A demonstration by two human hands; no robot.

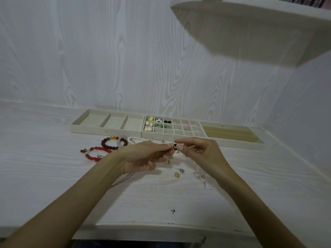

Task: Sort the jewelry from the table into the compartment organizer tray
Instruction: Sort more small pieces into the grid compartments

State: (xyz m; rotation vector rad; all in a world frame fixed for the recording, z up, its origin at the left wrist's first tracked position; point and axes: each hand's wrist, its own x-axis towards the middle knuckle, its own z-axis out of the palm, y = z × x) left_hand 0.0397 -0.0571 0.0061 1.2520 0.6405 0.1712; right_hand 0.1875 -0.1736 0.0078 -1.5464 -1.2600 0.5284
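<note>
My left hand (143,155) and my right hand (200,153) meet above the table, both pinching a small black and gold earring (174,146) between their fingertips. Behind them lies the beige organizer tray (179,137); its gridded middle part holds yellow, white, black, green and pink pieces. Red bead bracelets (97,153) and a dark multicoloured bracelet (114,143) lie to the left. A pearl strand (136,139) peeks out behind my left hand. Small gold and silver earrings (177,174) are scattered under my hands.
The tray's left part (107,122) has three large bare compartments; its right part (232,135) has long ridged slots. A white wall stands close behind, a shelf (250,24) overhangs at the upper right, and a small dark piece (172,211) lies near the table's front edge.
</note>
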